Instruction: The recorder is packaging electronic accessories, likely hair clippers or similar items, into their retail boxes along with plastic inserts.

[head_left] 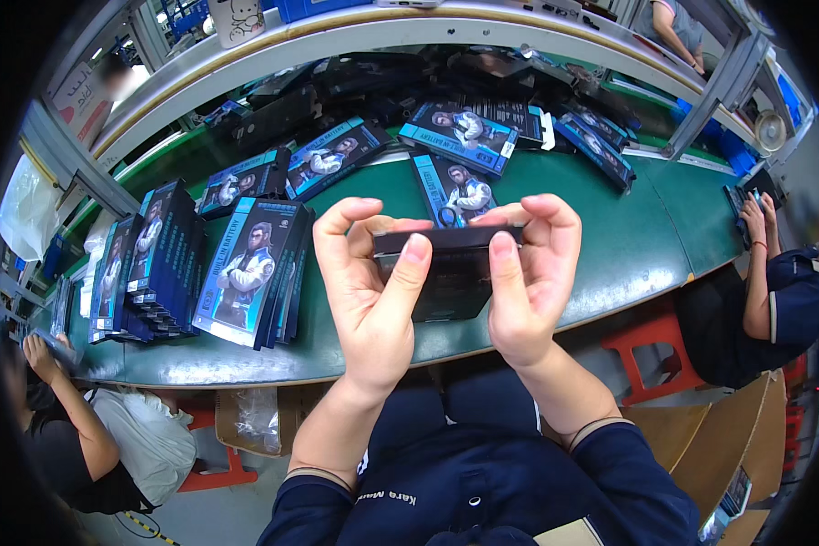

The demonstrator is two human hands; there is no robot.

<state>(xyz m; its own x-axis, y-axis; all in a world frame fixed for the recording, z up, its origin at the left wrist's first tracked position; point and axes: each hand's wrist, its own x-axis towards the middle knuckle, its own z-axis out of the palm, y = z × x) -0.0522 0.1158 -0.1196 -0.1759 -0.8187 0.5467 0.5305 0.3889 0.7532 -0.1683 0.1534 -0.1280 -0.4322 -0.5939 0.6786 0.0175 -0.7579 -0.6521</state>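
Observation:
A dark, slim cardboard box point(455, 289) is held up in front of me over the table's near edge, one narrow end turned up toward me. My left hand point(371, 309) grips its left side, the thumb on the near face and the fingers curled behind. On the right side my right hand point(532, 296) has the same grip. The box's far face is hidden. Just beyond it, a blue-and-black printed box point(460, 189) with a picture of a figure lies on the green table point(601, 237).
Upright stacks of similar boxes point(250, 268) stand to my left, and more boxes point(464, 135) lie in a loose heap at the back. Above them runs a shelf point(373, 36). Co-workers sit on both sides; a red stool point(651, 355) and an open carton point(728, 446) are at my right.

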